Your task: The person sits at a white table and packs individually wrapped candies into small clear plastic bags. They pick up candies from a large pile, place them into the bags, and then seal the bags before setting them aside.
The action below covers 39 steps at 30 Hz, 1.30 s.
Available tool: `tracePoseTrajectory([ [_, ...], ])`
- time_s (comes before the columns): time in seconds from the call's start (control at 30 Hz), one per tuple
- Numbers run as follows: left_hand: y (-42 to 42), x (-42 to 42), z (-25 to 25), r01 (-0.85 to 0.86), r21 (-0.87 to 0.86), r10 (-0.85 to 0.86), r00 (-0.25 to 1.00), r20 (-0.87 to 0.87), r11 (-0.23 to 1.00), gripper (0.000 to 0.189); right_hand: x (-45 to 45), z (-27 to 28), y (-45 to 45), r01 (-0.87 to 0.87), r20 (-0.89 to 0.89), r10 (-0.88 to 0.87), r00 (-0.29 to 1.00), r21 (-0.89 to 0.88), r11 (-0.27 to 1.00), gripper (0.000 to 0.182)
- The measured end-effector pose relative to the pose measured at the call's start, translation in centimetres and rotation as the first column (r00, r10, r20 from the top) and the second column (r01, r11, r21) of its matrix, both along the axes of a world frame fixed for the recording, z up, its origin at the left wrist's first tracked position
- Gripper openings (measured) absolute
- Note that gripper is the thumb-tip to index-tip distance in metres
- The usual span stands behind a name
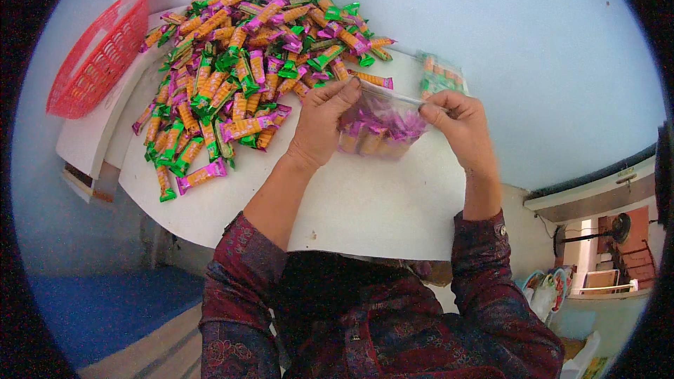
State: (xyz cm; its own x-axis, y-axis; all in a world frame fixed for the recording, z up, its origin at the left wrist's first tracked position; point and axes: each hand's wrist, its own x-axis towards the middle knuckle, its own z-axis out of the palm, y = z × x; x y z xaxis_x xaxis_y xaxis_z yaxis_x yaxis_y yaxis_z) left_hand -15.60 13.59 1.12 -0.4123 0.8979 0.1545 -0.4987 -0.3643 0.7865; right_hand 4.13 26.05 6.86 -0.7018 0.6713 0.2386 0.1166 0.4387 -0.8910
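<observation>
A clear plastic bag (pixel 383 134) with several purple-ended snack packets inside stretches between my two hands. My left hand (pixel 327 118) pinches the left end of its top edge between thumb and fingers. At the right end of that edge, my right hand (pixel 459 120) has the same kind of pinch. The top edge looks straight and taut; whether it is sealed I cannot tell. Left of the bag, a large heap of small wrapped snack packets (pixel 245 71), orange with purple or green ends, covers much of the white table (pixel 368 210).
A red plastic basket (pixel 102 58) stands tilted at the far left, on a white surface (pixel 97 131) beside the table. Behind my right hand lies a clear bag of green-ended packets (pixel 441 75), against the pale wall (pixel 547 63). A black fan (pixel 620 228) shows at far right.
</observation>
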Motion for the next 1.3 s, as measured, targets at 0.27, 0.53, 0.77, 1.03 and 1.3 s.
tracePoseTrajectory([
  [0.27,0.7,0.0,-0.7,0.067,0.016,-0.069,0.962,0.263,0.998,0.019,-1.3,-3.3,-0.2,-0.084,-0.364,-0.057,0.930,-0.358,0.930,0.019],
  [0.53,0.8,-0.3,-0.9,0.075,0.016,-0.077,0.961,0.266,0.997,0.021,-2.4,-4.2,-2.3,-0.091,-0.304,-0.047,0.952,-0.424,0.901,0.022],
  [0.77,-0.1,0.4,0.9,0.144,-0.116,-0.148,0.989,-0.030,0.983,0.035,-1.0,-3.6,-2.1,0.137,-0.190,-0.216,0.958,-0.363,0.922,0.023],
  [1.03,0.6,0.1,-0.5,0.170,-0.245,-0.195,0.978,-0.078,0.954,0.044,5.6,-6.5,2.8,0.500,-0.149,-0.528,0.836,-0.191,0.845,0.020],
  [1.3,0.7,-0.2,-0.7,0.154,-0.279,-0.194,0.973,-0.122,0.948,0.052,4.2,-6.9,3.7,0.577,-0.156,-0.652,0.742,0.643,0.503,0.012],
])
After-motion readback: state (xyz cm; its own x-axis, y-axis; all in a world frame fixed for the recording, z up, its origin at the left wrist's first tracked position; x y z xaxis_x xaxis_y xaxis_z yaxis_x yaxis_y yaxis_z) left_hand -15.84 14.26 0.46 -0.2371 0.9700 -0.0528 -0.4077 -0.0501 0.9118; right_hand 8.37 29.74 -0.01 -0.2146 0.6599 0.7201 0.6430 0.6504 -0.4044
